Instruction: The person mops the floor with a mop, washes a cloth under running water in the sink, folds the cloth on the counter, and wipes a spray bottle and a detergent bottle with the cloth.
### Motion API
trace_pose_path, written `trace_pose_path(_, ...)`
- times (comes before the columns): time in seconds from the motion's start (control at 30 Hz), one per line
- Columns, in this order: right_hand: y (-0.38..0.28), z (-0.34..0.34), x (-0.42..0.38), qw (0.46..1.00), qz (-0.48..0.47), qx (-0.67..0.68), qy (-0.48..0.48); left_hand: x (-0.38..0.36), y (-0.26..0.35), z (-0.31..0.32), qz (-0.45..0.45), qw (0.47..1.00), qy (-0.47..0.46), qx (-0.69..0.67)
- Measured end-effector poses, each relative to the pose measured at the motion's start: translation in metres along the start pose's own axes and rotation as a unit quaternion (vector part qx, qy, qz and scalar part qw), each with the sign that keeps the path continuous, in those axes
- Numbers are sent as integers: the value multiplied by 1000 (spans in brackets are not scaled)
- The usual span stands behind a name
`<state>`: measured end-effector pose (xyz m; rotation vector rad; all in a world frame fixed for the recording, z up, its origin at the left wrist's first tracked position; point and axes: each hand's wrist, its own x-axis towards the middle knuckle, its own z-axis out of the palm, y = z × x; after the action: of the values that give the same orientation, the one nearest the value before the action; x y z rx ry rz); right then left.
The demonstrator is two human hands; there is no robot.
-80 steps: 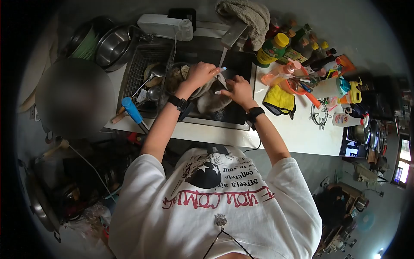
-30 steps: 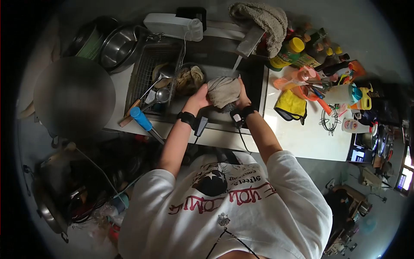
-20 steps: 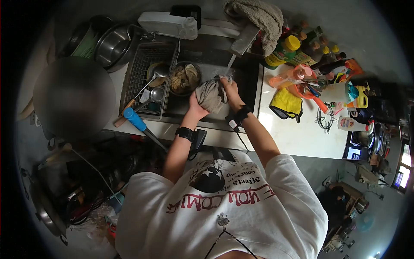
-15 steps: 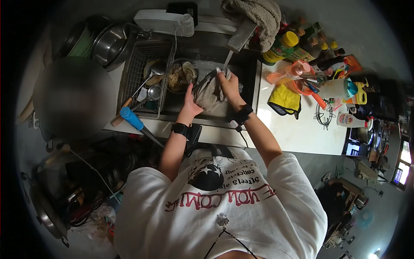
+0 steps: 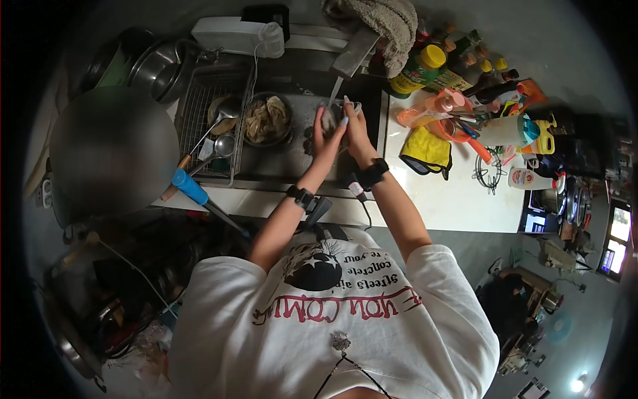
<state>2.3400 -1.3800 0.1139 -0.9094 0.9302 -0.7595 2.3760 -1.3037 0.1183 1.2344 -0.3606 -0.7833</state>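
Both hands are close together in the sink [image 5: 266, 159], under the water running from the faucet [image 5: 355, 52]. A greyish cloth [image 5: 332, 120] is bunched between them, mostly hidden by the fingers. My left hand [image 5: 327, 141] is wrapped round its left side. My right hand [image 5: 357, 133] presses on it from the right. To the left of the hands, a round metal bowl [image 5: 290, 133] in the sink holds a crumpled yellowish-brown cloth [image 5: 267, 120].
A wire rack [image 5: 193, 126] with ladles stands left of the bowl. Metal basins [image 5: 156, 72] are at the upper left. On the right counter [image 5: 425, 199] are a yellow cloth [image 5: 427, 149], bottles and an orange container [image 5: 448, 130]. A blue-handled tool [image 5: 190, 186] crosses the front edge.
The cloth, spread between my hands before, is now gathered up small. My left hand has moved right and up to meet my right hand under the water. The view has shifted slightly.
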Motion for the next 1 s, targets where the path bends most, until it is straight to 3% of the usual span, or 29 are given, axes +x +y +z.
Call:
trace_pose_path(0.07, 19, 3, 12, 999, -25, 13, 18, 8, -9, 7, 96, 983, 69, 140)
trace_pose_path(0.17, 32, 10, 24, 980, -33, -71, 185, 26, -26, 3, 133, 959, 111, 225)
trace_pose_path(0.27, 37, 13, 31, 958, 8, -150, 244, 36, -20, 0, 167, 946, 144, 239)
trace_pose_path(0.4, 38, 17, 24, 944, -43, -245, 219, 43, -19, -24, 106, 931, 160, 310)
trace_pose_path(0.47, 41, 14, 29, 893, -34, -414, 174, 51, -27, -37, 87, 921, 172, 338)
trace_pose_path(0.53, 40, 14, 29, 883, -52, -446, 137, 54, -34, -51, 75, 919, 171, 348)
trace_pose_path(0.6, 35, 13, 28, 871, -71, -476, 104, 59, -47, -64, 11, 946, 146, 288)
trace_pose_path(0.63, 31, 11, 27, 892, -107, -432, 82, 59, -49, -66, 11, 946, 146, 288)
trace_pose_path(0.67, 27, 10, 26, 909, -144, -387, 60, 59, -51, -67, -154, 964, 183, 121)
trace_pose_path(0.7, 26, 9, 29, 912, -114, -390, 63, 58, -50, -66, -310, 926, 211, -55)
trace_pose_path(0.73, 23, 9, 27, 911, -113, -392, 62, 51, -41, -66, -311, 925, 212, -57)
trace_pose_path(0.8, 18, 8, 24, 908, -103, -392, 101, 37, -24, -70, -338, 858, 55, -383)
trace_pose_path(0.83, 23, 4, 28, 908, -103, -394, 102, 35, -34, -73, -320, 853, 29, -412)
trace_pose_path(0.93, 39, -7, 37, 928, -92, -336, 134, 30, -40, -63, -300, 881, 24, -364)
trace_pose_path(0.97, 41, -12, 38, 943, -47, -306, 125, 30, -41, -57, -301, 880, 23, -366)
trace_pose_path(1.0, 45, -16, 40, 954, -3, -276, 116, 30, -44, -52, -222, 931, 41, -287)
